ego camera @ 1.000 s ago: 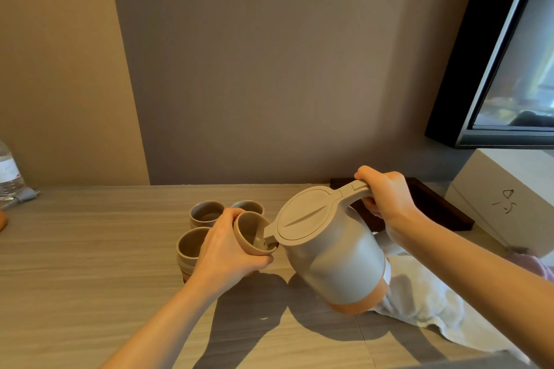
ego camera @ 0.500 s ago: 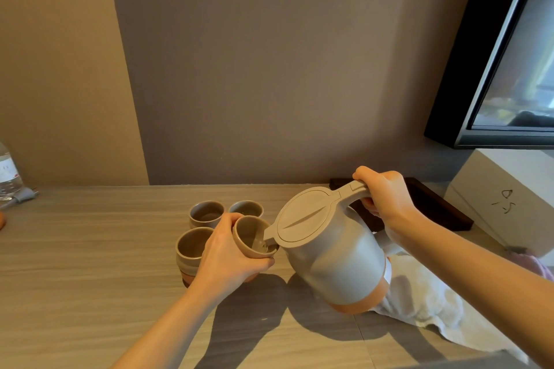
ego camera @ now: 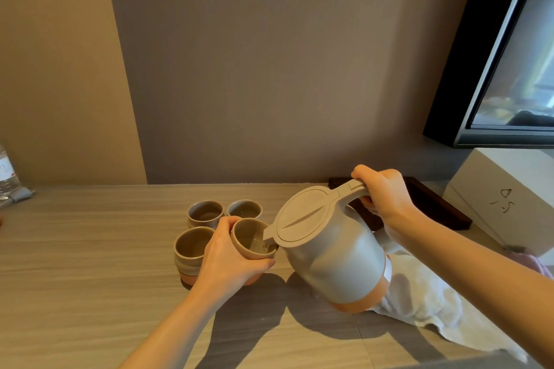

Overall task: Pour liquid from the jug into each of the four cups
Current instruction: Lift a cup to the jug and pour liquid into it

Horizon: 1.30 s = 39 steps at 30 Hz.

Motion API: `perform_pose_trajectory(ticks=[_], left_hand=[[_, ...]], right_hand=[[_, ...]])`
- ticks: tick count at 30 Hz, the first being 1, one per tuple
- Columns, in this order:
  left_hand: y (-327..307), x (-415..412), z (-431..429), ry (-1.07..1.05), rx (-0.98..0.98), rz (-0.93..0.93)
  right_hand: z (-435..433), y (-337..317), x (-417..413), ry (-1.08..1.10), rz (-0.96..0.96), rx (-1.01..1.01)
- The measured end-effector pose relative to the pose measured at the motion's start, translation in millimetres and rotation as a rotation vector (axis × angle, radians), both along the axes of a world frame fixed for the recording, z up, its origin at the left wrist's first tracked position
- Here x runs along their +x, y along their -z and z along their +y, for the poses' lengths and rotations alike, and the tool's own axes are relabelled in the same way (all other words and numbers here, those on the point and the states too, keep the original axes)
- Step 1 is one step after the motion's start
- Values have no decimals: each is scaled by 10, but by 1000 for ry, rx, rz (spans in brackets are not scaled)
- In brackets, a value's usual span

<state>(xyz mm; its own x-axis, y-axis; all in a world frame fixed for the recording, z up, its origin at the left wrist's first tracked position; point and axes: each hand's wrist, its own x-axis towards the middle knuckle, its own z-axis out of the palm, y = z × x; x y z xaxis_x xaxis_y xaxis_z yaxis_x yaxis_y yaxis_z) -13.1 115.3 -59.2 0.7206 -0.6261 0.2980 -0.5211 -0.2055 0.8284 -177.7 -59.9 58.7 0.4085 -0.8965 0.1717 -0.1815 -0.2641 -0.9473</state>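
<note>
Jug (ego camera: pixel 332 252): grey body, terracotta base band, closed lid. It is held off the counter (ego camera: pixel 90 263), tilted left, with its spout over the rim of the held cup (ego camera: pixel 251 238). Liquid is visible inside this cup. The right hand (ego camera: pixel 382 196) grips the jug handle, fingers curled around it and thumb on top. The left hand (ego camera: pixel 230 255) wraps the held cup, fingers pressed against its wall, tilting it toward the spout. Three more cups stand on the counter just beside it: front-left cup (ego camera: pixel 192 250), rear-left cup (ego camera: pixel 206 213), rear-right cup (ego camera: pixel 244 209). A white cloth (ego camera: pixel 425 302) lies under the jug's right side. The white box (ego camera: pixel 509 198) at right carries handwritten marks, not legible. The bottle (ego camera: pixel 7 171) label at far left is unreadable.
</note>
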Motion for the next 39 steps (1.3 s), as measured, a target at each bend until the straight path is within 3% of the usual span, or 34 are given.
perform_pose_trajectory(ticks=[39], left_hand=[[124, -107, -3, -18, -138, 266]], right_hand=[[-35, -2, 103, 2, 52, -77]])
